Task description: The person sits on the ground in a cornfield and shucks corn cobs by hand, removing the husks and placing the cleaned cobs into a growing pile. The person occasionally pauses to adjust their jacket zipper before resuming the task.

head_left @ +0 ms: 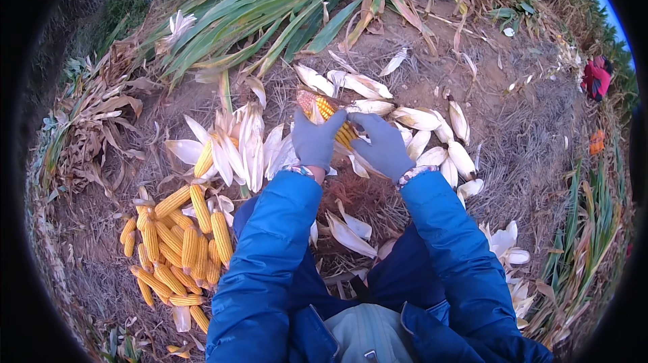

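Between my two grey-gloved hands is a partly husked ear of corn [345, 135], its yellow kernels bare in front. My left hand [315, 139] is closed around its left side. My right hand [383, 146] grips its right side with bent fingers; the fingertips are partly hidden. Unhusked ears with pale husks [418, 120] lie just beyond and to the right of my right hand. Peeled-off husks [251, 144] are heaped left of my left hand. Farther down on the left is a pile of husked yellow cobs [182, 245].
Long green corn leaves and stalks [270, 12] spread across the far side. Dry brown leaves [98, 117] line the left. Loose husks [354, 235] lie between my knees, and more husks [503, 241] lie at the right. A person in red [597, 78] is far off at the right.
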A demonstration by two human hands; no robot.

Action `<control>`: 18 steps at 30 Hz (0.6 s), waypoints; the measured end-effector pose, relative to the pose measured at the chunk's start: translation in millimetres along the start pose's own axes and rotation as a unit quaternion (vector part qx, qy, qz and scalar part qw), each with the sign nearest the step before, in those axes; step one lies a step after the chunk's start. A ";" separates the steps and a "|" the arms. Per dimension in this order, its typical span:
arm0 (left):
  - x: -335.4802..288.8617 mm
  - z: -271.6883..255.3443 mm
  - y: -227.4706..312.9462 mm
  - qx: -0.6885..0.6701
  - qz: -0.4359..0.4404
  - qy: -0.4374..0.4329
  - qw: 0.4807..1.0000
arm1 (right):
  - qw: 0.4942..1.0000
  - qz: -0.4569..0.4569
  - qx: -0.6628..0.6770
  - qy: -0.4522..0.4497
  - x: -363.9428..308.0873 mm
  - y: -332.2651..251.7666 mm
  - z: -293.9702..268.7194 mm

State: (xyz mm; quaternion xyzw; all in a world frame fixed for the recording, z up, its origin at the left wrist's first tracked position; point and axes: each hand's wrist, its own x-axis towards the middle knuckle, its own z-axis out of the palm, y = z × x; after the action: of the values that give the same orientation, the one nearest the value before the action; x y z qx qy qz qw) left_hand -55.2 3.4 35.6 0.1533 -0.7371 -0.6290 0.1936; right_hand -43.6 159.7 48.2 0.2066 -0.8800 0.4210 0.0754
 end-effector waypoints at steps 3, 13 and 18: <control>-3.3 0.3 3.3 -0.058 -0.026 -0.062 0.996 | 0.997 0.042 -0.071 -0.009 2.7 -10.6 5.7; -20.9 6.5 13.7 -0.246 -0.012 -0.162 0.955 | 0.964 0.147 0.206 -0.083 6.9 7.2 -8.3; -16.1 8.4 4.7 -0.244 -0.035 -0.174 0.953 | 0.951 0.136 0.250 -0.118 5.3 6.7 -10.0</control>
State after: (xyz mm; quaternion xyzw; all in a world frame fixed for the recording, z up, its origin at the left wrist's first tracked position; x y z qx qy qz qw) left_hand -45.0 19.0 37.7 0.0157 -0.5776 -0.8130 0.0718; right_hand -51.8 169.6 51.4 0.1457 -0.7686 0.6067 -0.1410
